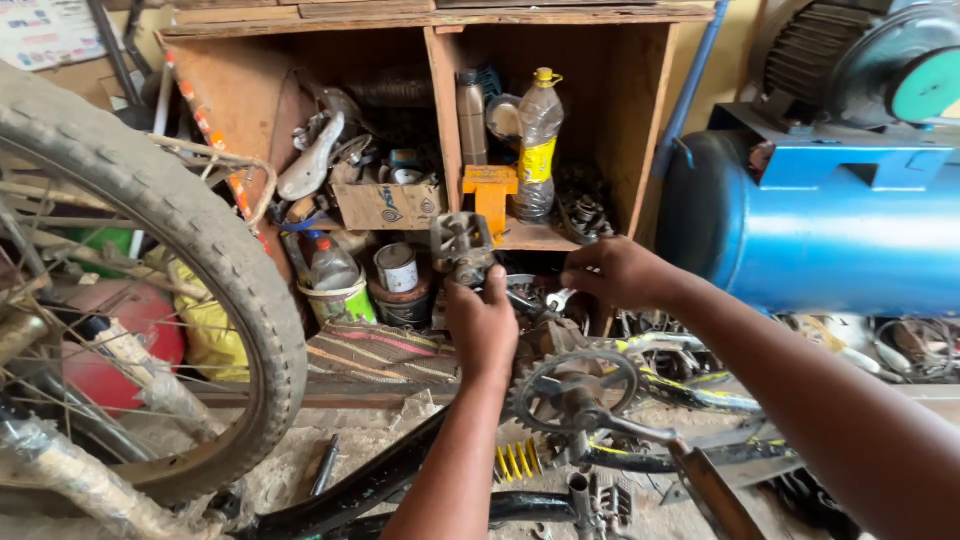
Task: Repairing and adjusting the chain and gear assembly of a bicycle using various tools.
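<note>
- The pedal (462,245) is dull grey metal, scuffed and greasy.
- The chainring (572,388) is worn, matt metal with a toothed edge.
- The tyre (190,235) is dusty, knobbly rubber.
- The shelf (620,120) is rough, stained wood.
- The tank (830,235) is smooth, glossy blue-painted metal.
- The bottle (539,140) is clear, shiny plastic.
- The box (388,205) is matt cardboard.

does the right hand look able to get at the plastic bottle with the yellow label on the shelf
Probably yes. The right hand is just below the shelf edge, and the plastic bottle stands at the front of the open cupboard, with nothing between them. The left hand is on the pedal, off to the side.
</note>
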